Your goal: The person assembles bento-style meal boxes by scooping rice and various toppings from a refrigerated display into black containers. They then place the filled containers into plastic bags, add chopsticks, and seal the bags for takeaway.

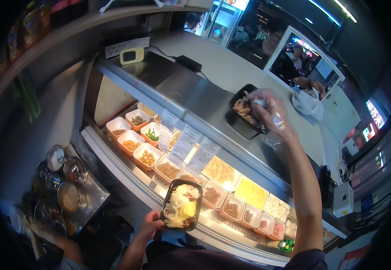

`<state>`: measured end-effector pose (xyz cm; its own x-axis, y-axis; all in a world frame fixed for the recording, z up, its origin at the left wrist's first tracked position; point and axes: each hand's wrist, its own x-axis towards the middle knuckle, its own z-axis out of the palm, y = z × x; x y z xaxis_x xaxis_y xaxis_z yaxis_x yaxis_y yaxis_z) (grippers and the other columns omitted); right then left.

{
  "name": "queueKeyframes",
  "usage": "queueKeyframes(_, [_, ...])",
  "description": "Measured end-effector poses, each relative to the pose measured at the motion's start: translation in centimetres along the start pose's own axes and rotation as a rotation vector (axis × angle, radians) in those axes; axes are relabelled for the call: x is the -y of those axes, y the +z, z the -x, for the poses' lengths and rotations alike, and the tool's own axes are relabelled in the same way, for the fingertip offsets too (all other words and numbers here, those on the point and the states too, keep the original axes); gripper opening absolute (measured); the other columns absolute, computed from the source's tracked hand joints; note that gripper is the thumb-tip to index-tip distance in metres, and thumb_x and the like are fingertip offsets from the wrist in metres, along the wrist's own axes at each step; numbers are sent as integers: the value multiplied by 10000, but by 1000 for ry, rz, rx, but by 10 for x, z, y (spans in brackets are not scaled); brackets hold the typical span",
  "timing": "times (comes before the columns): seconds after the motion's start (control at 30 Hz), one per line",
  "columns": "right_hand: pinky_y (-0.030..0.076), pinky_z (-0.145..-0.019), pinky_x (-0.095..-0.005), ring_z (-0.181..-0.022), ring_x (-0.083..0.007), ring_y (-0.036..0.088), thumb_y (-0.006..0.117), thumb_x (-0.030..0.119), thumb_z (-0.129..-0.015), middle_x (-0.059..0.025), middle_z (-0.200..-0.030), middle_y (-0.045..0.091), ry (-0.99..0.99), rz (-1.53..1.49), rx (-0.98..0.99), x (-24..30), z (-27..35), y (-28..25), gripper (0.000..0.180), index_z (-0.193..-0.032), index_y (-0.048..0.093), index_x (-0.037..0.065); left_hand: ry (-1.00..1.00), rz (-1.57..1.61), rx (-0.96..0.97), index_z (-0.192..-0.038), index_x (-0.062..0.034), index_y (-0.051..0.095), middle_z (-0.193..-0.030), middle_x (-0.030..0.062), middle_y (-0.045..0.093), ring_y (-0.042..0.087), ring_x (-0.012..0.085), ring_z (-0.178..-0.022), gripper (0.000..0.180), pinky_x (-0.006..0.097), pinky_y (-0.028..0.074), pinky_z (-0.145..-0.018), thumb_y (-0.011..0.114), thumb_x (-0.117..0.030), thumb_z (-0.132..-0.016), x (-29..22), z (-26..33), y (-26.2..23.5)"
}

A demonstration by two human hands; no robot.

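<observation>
My left hand (149, 225) holds a black rectangular meal tray (181, 205) by its near left corner, filled with rice and a yellow piece of food, over the front of the food display. My right hand (270, 113), in a clear plastic glove, reaches up onto the steel counter top and grips the near edge of a second black tray (246, 110) with brownish food in it. That tray rests on the counter (191, 90).
Below the glass, orange and white tubs of toppings (132, 135) and larger pans of food (249, 193) fill the display, with paper slips (186, 144) stuck above. Lidded steel pots (67, 180) stand at the lower left. A white plastic bag (308, 103) and a person lie beyond the counter.
</observation>
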<state>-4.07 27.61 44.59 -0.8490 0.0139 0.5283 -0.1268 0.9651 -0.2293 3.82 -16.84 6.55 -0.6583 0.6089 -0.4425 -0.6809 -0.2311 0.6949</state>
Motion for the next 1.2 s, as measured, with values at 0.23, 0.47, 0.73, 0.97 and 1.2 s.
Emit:
queueKeyframes(0.23, [527, -766, -372, -900, -251, 652, 693, 154, -904, -128, -1044, 643, 168, -25, -55, 28, -27, 6, 202, -1070, 666, 41, -16, 63, -4, -890, -103, 510, -847, 4, 551, 562, 114, -708, 253, 248, 478, -603, 629, 74, -753, -30, -12, -47])
queueKeyframes(0.47, [494, -747, -290, -848, -155, 601, 700, 257, -944, -67, -1000, 641, 78, -18, -69, 69, -67, 21, 239, -1070, 682, 54, 6, 69, 83, -971, -68, 514, -976, 73, 608, 686, 228, -876, 248, 396, 629, -786, 621, 54, -783, -47, -26, -82])
queueKeyframes(0.73, [548, -830, -296, -996, -162, 642, 694, -47, -874, -66, -1055, 667, 229, -896, 526, 257, 7, 183, 212, -1063, 669, 45, 134, 135, 29, -986, -64, 545, -929, 24, 564, 626, 146, -881, 209, 338, 589, -786, 670, -24, -823, -20, 2, -90])
queueKeyframes(0.97, [562, -915, -337, -1136, -183, 642, 687, 301, -967, -98, -1186, 617, 153, -1419, 1440, 448, 86, 475, 371, -1250, 636, 68, 167, 179, -129, -964, -87, 561, -879, 3, 526, 548, 93, -815, 184, 268, 491, -711, 691, -43, -840, 17, 22, -112])
queueKeyframes(1.2, [529, -858, -479, -1007, -311, 632, 688, 379, -929, -155, -1119, 610, -341, -1270, 726, 707, 155, 589, 388, -1163, 622, 77, 114, -21, -168, -1107, -67, 605, -1021, 56, 621, 598, 136, -905, 263, 292, 513, -773, 747, -121, -892, 68, 20, -173])
